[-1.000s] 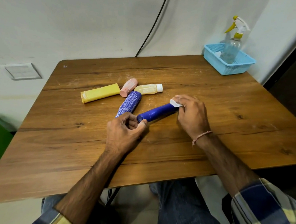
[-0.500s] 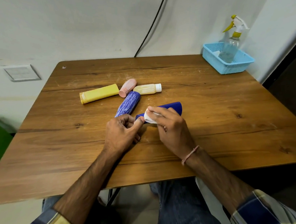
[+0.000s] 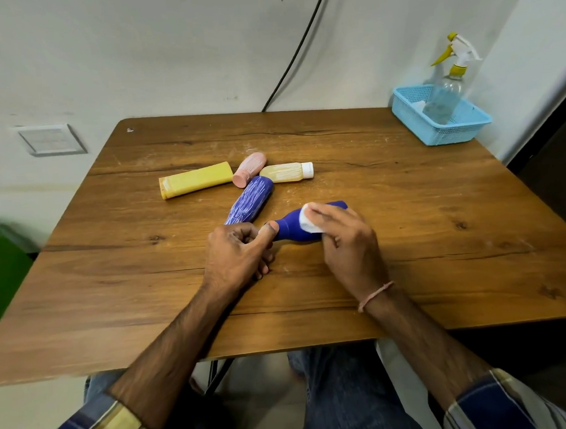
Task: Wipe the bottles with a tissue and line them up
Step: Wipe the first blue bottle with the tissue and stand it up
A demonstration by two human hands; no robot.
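Wooden table (image 3: 413, 272), one person seated at its near edge, both forearms over it. Plain blue bottle (image 3: 292, 228): lying on its side near the middle of the table, neck toward the left hand (image 3: 236, 254), which is curled shut around the neck end, thumb pressed on it. Right hand (image 3: 347, 240): fingers bent over the bottle's body, pressing a folded white tissue (image 3: 307, 217) against it; wiping looks to be the step in hand. Ribbed blue bottle (image 3: 250, 200): on its side just behind the left hand, its near end hidden by the knuckles, so contact cannot be told. Pink bottle (image 3: 248, 170), pale bottle with a white cap (image 3: 287, 172) and yellow tube (image 3: 196, 184): lying in a loose cluster farther back, ends close together or touching; none stands in a row yet. Blue basket (image 3: 436, 133) with a spray bottle (image 3: 447, 95): far right corner, well apart. Risks, as judged: a round bottle on its side may roll or spin under the tissue if the neck grip slackens; the left knuckles may nudge the ribbed bottle, which could roll into the cluster and scatter it; the small tissue may bunch or slip from under the fingertips, leaving the underside unwiped unless the bottle is turned.
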